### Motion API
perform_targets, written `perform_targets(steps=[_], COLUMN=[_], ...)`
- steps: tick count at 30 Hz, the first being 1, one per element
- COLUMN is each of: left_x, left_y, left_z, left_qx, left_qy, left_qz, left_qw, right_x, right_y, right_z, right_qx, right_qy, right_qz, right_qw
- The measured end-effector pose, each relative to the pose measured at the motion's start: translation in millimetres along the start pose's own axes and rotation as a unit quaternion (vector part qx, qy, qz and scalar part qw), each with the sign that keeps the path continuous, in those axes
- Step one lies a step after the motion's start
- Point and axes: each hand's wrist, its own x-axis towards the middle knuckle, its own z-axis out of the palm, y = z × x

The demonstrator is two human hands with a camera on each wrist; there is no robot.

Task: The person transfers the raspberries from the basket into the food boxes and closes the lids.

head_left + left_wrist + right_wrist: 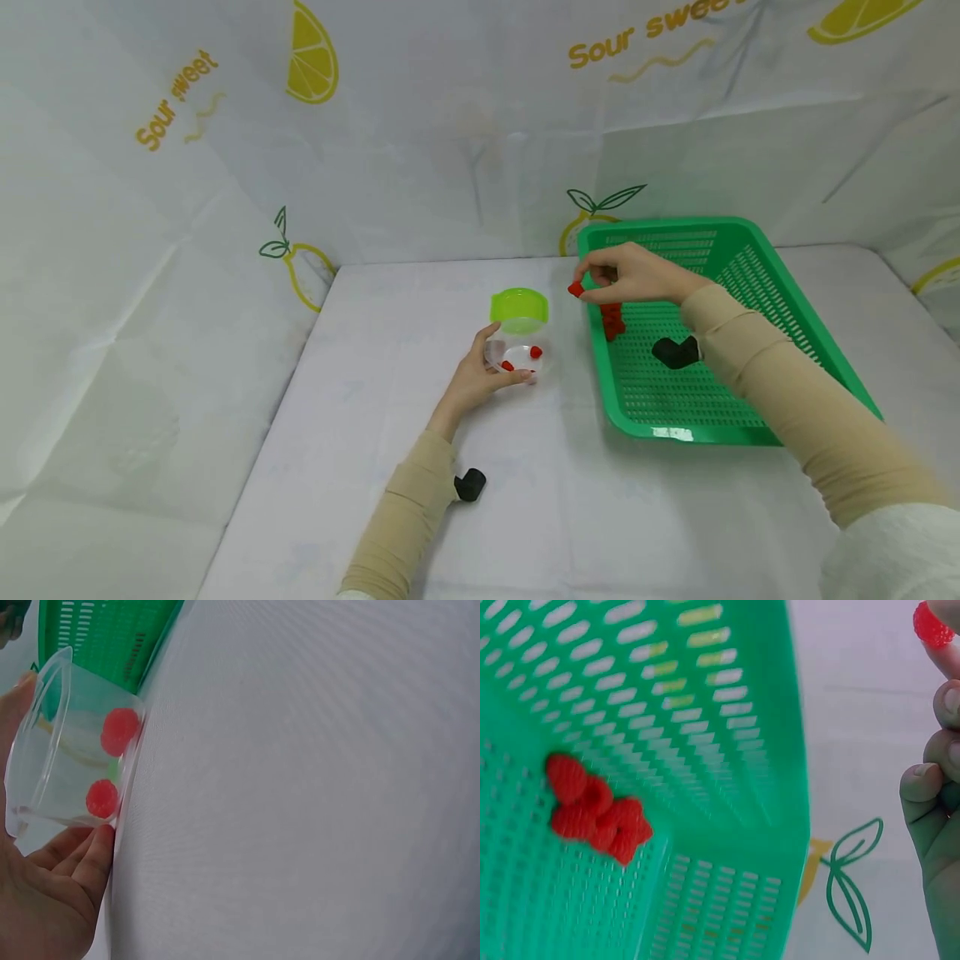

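Note:
On the table my left hand (472,382) grips a clear plastic cup (82,712), thumb on one side and fingers round the other. Several raspberries lie inside, two of them plain in the head view: one raspberry (536,352) and another raspberry (507,366). Just behind the cup is a lime-green lid (519,303); whether it is joined to the cup I cannot tell. My right hand (633,273) pinches a single raspberry (932,626) between thumb and forefinger, above the left rim of the green basket (652,432).
A small heap of raspberries (592,810) sits in the basket's far left corner. The basket takes up the right side of the white-covered table (375,367). Behind stands a white cloth backdrop (420,183) printed with lemons.

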Motion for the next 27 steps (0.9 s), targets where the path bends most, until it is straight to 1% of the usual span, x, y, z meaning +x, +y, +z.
perform_targets(steps=[4, 8, 13, 19, 22, 27], left_x=[0.5, 0.6, -0.2, -1.3, -2.0, -1.9], left_y=[1.2, 1.7, 2.0, 2.2, 2.5, 4.7], left_z=[1.5, 2.0, 1.3, 0.6, 0.3, 0.1], left_qx=[0.009, 0.012, 0.010, 0.012, 0.013, 0.020], left_qy=[0.003, 0.004, 0.002, -0.004, -0.007, -0.001], left_qz=[0.003, 0.006, 0.007, 0.004, -0.001, -0.003], left_qw=[0.9999, 0.9999, 0.9999, 0.9999, 0.9999, 0.9998], right_x=[8, 16, 25, 39, 43, 47], right_y=[-7, -15, -20, -21, -23, -28], right_z=[5, 10, 17, 29, 31, 33], right_qx=[0.019, 0.037, 0.048, 0.055, 0.058, 0.063], right_qy=[0.002, -0.009, -0.018, -0.035, -0.041, -0.048], right_qz=[-0.007, -0.032, -0.048, -0.051, -0.046, -0.036], right_qw=[1.000, 0.999, 0.998, 0.997, 0.996, 0.996])
